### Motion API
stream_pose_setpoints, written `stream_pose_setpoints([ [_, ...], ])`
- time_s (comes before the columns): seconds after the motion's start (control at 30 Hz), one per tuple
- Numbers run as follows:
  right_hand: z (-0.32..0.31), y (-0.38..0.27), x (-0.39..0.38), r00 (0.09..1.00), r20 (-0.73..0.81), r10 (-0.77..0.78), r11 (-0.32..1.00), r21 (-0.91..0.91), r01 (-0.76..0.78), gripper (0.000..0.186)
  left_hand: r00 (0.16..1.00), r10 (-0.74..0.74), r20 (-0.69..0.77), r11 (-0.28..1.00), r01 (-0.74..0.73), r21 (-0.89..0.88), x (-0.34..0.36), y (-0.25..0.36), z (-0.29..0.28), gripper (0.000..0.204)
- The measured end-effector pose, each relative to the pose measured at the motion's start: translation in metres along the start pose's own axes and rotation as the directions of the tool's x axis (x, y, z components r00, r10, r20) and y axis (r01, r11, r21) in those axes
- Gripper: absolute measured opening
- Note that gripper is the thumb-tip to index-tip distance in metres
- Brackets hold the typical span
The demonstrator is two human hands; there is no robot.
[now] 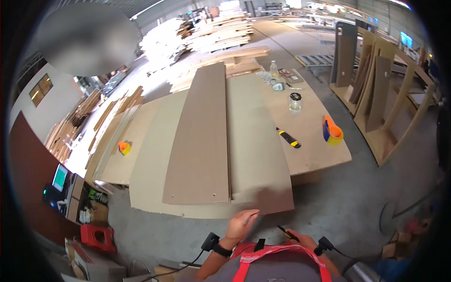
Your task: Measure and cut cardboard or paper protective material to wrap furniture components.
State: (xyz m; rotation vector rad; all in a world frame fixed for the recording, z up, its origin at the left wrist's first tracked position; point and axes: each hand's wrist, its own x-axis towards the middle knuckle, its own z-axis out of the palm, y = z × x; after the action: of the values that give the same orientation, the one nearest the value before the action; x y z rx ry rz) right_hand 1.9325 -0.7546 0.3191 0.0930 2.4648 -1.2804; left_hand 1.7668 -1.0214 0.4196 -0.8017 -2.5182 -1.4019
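Brown panel: a long wooden board (199, 141) lying flat, ahead of both hands and left of them, well apart from the right; two small spots mark its near end.
Left hand: raised (242, 224) just off the sheet's near edge, fingers curled; whether they pinch something I cannot tell.
Right hand: lower and close to the apron (300, 238), grasping a slim dark tool (283, 231) that points up and left.
Blurred patch: brown, over the sheet's near right corner; object or shadow, I cannot tell.
Pale sheet: large and thin (256, 141), directly under the panel, its near edge overhanging.
Worktable: tan wood (314, 157), bearing a black-and-yellow utility knife (288, 138) at the sheet's right edge, an orange-and-blue tape dispenser (332, 130), a black-lidded jar (295, 102) and, far left, a smaller orange-and-yellow dispenser (124, 148).
Workshop: grey floor (329, 197), stacked lumber (221, 33) behind, a wooden rack (364, 124) of upright boards right, a red case (97, 238) lower left.
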Motion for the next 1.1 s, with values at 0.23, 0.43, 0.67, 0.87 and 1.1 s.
stream_pose_setpoints([
  [0.23,-0.047,0.029,-0.036,0.968,-0.209,0.138,0.929,0.365,-0.054,0.053,0.978,0.152,0.146,0.979,-0.169,0.117,0.019,0.029,0.021,0.014],
  [0.43,-0.052,0.036,-0.032,0.882,-0.247,0.401,0.583,0.812,-0.038,0.032,0.987,0.107,0.119,0.957,-0.135,0.257,0.017,0.034,-0.006,0.014],
  [0.67,-0.048,-0.04,0.014,0.842,-0.427,0.331,0.524,0.825,0.212,0.021,0.995,-0.015,-0.095,0.959,0.041,0.281,-0.025,-0.003,-0.099,0.017],
  [0.87,0.02,-0.154,0.059,0.85,-0.474,0.229,0.431,0.832,0.348,0.02,0.964,-0.113,-0.239,0.964,0.165,0.211,-0.091,-0.073,-0.2,0.016],
  [1.1,0.121,-0.285,0.103,0.959,-0.273,0.075,0.437,0.873,0.215,0.031,0.886,-0.339,-0.317,0.913,0.391,0.116,-0.196,-0.142,-0.299,0.014],
])
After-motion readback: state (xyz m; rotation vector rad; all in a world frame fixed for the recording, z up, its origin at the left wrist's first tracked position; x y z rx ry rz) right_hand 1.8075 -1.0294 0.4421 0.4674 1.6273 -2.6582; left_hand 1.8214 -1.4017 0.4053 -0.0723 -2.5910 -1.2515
